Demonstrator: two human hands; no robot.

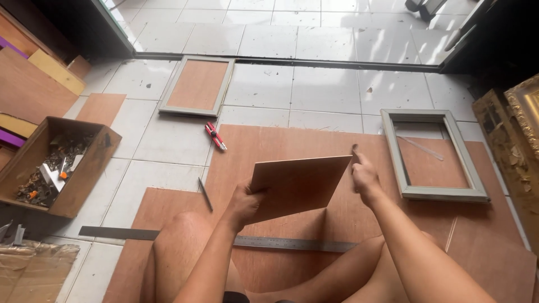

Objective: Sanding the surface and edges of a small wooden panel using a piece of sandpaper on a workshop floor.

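Observation:
I hold a small rectangular plywood panel (297, 182) up above my knees. My left hand (242, 203) grips its near left edge. My right hand (364, 175) touches the panel's far right corner with the fingertips. Under the panel lies a big plywood sheet (269, 143) on the tiled floor. A long steel ruler (281, 243) runs across the sheet, passing behind my legs. To the right, an empty grey picture frame (432, 157) rests on the sheet.
A second grey frame (196, 85) with a brown backing lies further off. A red utility knife (215, 136) and a pencil (205, 194) sit left of the sheet. An open wooden box (90, 168) of scraps stands left. Gilded frames (519, 129) lean at right.

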